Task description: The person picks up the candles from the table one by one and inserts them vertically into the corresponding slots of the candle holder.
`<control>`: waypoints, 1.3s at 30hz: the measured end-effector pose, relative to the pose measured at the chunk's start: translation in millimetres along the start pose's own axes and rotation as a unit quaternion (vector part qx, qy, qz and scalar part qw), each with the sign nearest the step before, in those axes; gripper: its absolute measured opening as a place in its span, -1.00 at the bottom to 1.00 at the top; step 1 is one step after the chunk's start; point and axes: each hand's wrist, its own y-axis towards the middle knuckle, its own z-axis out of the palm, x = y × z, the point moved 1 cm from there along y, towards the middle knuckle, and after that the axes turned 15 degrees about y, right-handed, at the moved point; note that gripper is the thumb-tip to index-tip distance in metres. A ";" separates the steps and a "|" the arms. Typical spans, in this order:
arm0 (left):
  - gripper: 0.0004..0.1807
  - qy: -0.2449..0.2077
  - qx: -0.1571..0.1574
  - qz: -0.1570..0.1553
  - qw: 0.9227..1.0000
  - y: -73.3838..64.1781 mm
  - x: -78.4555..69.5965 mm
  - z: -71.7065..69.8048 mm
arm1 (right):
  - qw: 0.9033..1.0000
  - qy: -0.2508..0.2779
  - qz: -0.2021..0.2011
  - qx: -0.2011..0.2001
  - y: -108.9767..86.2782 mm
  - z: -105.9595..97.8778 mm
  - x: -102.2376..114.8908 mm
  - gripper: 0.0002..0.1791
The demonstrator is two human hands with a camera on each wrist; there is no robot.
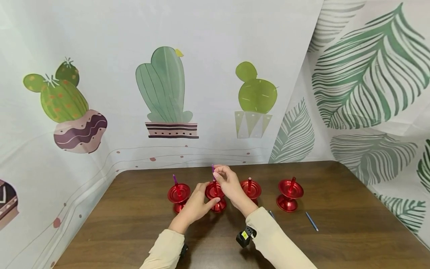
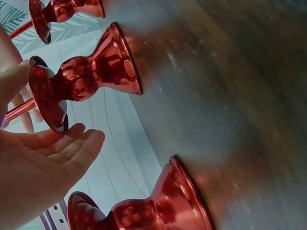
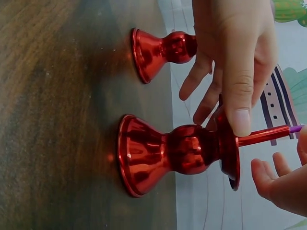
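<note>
A shiny red candle holder, second from left, stands upright on the table. My left hand holds its dish by the rim; in the right wrist view the thumb presses the dish from above, with fingers beneath. From the dish rises a thin red tube, with a slim purple candle at its upper end. My right hand pinches the purple candle between thumb and fingertips. In the leftmost red holder, another purple candle stands in the tube.
Two more red holders, one behind my right wrist and one farther right, show no purple candle in their tubes. A thin blue stick lies at the right; another is partly hidden by my right sleeve. A patterned cloth hangs behind the table.
</note>
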 end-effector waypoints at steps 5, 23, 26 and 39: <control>-0.27 -0.001 -0.001 0.001 1.000 -0.7 -0.3 0.7 | 1.000 -0.004 -0.010 0.002 0.0 -0.3 -6.1 -0.89; -0.28 0.008 -0.002 0.003 1.000 -0.9 -2.1 -0.6 | 0.996 -0.071 -0.040 0.031 -2.5 1.2 -10.6 -0.89; -0.28 0.010 -0.003 0.008 1.000 -1.1 -2.5 -0.7 | 0.994 -0.083 -0.061 0.037 -3.4 1.0 -12.5 -0.89; -0.29 0.014 -0.012 0.013 1.000 -2.2 -3.1 -1.3 | 0.985 -0.139 -0.100 0.035 -5.3 2.9 -15.5 -0.94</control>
